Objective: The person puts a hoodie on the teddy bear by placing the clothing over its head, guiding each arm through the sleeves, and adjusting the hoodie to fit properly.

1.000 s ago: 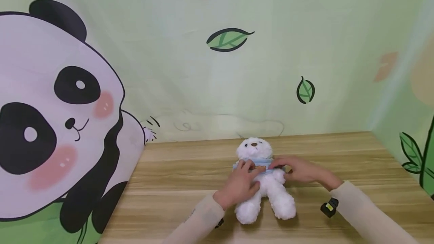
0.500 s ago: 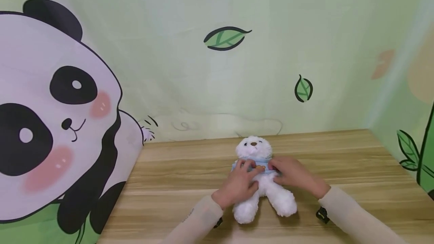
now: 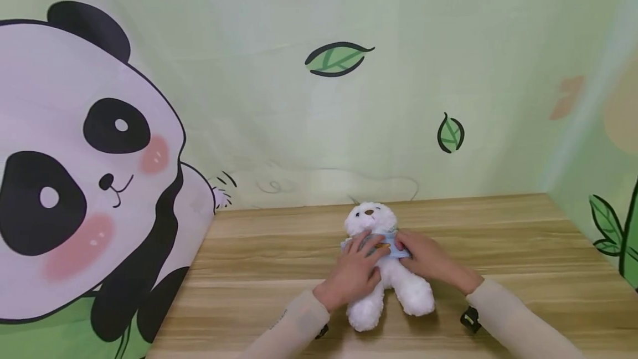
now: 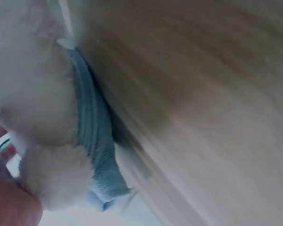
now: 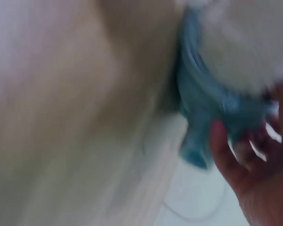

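Observation:
A white plush bear (image 3: 415,294) lies on its back on the wooden table, head toward the wall. It wears a light blue shirt (image 3: 392,250) with a small orange mark on the chest. My left hand (image 3: 347,275) rests on the chest and belly, fingers spread over the shirt. At the bear's other side, my right hand (image 3: 427,256) pinches the shirt's edge. In the right wrist view, thumb and fingers of the right hand (image 5: 256,172) hold the blue cloth (image 5: 200,101), somewhat blurred. The left wrist view shows the shirt (image 4: 96,136) beside a white paw (image 4: 56,176).
The wood-grain table (image 3: 269,254) extends to both sides of the bear. Behind it hangs a pale green backdrop (image 3: 249,98) with a printed panda (image 3: 144,181) and leaves. Dark wrist straps (image 3: 470,319) show at the sleeves.
My right hand has moved inward, from beside the bear's arm onto the shirt. The bear's head has shifted slightly left. My left hand stays on the chest, its fingers straighter now.

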Action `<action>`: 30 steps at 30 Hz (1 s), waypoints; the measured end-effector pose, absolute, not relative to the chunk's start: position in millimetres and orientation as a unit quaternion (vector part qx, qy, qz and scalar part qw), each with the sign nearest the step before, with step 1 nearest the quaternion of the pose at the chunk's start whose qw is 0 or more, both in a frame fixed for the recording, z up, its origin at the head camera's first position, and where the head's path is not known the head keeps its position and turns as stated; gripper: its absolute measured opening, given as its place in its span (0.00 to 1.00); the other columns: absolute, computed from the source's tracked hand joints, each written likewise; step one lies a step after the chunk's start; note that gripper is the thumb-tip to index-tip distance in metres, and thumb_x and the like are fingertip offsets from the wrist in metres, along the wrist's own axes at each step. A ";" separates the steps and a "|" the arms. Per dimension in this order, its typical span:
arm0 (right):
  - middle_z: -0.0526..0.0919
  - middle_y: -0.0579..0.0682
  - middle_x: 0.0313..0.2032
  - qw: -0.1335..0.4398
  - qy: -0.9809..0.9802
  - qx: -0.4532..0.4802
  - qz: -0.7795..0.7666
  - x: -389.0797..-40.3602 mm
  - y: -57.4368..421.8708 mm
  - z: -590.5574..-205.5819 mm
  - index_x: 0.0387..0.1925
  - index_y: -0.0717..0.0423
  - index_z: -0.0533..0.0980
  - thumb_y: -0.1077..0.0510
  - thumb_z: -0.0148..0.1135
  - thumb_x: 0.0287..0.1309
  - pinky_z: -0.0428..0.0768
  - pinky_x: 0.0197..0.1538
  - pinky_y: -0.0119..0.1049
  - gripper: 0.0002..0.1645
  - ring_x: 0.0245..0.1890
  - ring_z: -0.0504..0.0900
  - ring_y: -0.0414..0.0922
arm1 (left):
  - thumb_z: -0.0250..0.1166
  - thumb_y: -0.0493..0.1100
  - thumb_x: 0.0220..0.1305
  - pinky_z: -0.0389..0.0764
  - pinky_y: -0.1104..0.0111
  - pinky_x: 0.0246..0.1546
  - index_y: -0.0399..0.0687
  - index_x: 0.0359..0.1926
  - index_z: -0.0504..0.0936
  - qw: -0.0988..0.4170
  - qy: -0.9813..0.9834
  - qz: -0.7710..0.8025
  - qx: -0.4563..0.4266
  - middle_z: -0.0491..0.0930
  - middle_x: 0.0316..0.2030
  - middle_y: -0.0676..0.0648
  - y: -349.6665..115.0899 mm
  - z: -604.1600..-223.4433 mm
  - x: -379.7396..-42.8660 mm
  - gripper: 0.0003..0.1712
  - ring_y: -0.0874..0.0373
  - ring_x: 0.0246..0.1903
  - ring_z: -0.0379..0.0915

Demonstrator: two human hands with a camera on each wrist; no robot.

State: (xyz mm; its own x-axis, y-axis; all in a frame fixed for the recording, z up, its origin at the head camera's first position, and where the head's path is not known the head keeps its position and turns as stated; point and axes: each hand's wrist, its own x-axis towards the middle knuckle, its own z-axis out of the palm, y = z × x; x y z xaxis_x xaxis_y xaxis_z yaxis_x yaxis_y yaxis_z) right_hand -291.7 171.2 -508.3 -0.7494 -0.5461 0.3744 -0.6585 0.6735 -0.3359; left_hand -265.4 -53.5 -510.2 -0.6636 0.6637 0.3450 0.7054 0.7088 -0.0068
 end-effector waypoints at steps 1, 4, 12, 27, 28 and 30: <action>0.67 0.40 0.27 0.108 -0.902 0.341 0.244 -292.0 173.5 -506.8 0.30 0.50 0.67 0.68 0.65 0.48 0.64 0.30 0.27 0.16 0.27 0.64 0.34 | 0.53 0.47 0.70 0.65 0.48 0.67 0.60 0.67 0.70 0.158 -0.909 -0.063 -0.379 0.64 0.71 0.52 -54.3 -511.3 -265.7 0.25 0.46 0.73 0.54; 0.69 0.41 0.28 0.095 -0.893 0.358 0.255 -291.4 176.2 -502.7 0.32 0.51 0.68 0.67 0.63 0.53 0.66 0.32 0.27 0.13 0.28 0.65 0.34 | 0.51 0.46 0.71 0.62 0.48 0.70 0.56 0.69 0.68 0.150 -0.906 -0.068 -0.391 0.63 0.72 0.51 -56.2 -513.8 -267.8 0.27 0.46 0.74 0.53; 0.68 0.45 0.26 0.117 -0.941 0.248 0.197 -286.7 159.7 -505.1 0.30 0.53 0.66 0.72 0.65 0.40 0.64 0.25 0.31 0.19 0.23 0.66 0.40 | 0.52 0.46 0.70 0.62 0.56 0.71 0.59 0.65 0.73 0.161 -0.896 -0.047 -0.411 0.67 0.70 0.52 -55.3 -514.6 -270.3 0.23 0.46 0.73 0.56; 0.68 0.42 0.26 0.114 -0.927 0.309 0.178 -289.3 174.2 -503.0 0.30 0.51 0.67 0.67 0.68 0.50 0.65 0.27 0.29 0.16 0.24 0.66 0.37 | 0.53 0.44 0.69 0.60 0.58 0.72 0.59 0.62 0.75 0.156 -0.898 -0.066 -0.406 0.68 0.69 0.52 -53.1 -515.8 -269.8 0.21 0.46 0.73 0.56; 0.68 0.42 0.26 0.127 -0.935 0.290 0.162 -287.8 170.9 -503.6 0.28 0.50 0.67 0.68 0.68 0.47 0.64 0.25 0.30 0.18 0.23 0.65 0.38 | 0.53 0.44 0.69 0.60 0.57 0.72 0.59 0.61 0.76 0.157 -0.897 -0.064 -0.407 0.68 0.69 0.52 -52.4 -516.1 -269.7 0.21 0.46 0.73 0.56; 0.68 0.43 0.25 0.146 -0.946 0.254 0.136 -285.7 164.8 -506.1 0.26 0.50 0.66 0.69 0.68 0.42 0.62 0.22 0.31 0.19 0.20 0.64 0.38 | 0.53 0.44 0.69 0.61 0.57 0.71 0.60 0.60 0.76 0.157 -0.896 -0.064 -0.410 0.68 0.69 0.53 -51.0 -516.1 -269.1 0.20 0.46 0.72 0.57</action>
State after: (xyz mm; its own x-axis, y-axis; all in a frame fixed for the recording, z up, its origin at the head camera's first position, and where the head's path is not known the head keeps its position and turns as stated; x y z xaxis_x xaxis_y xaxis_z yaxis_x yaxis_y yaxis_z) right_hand -285.7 164.8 -506.1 -0.8277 -0.4416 0.3463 -0.5213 0.8336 -0.1829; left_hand -269.1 -51.0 -516.1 -0.6144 0.7151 0.3333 0.7551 0.6555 -0.0143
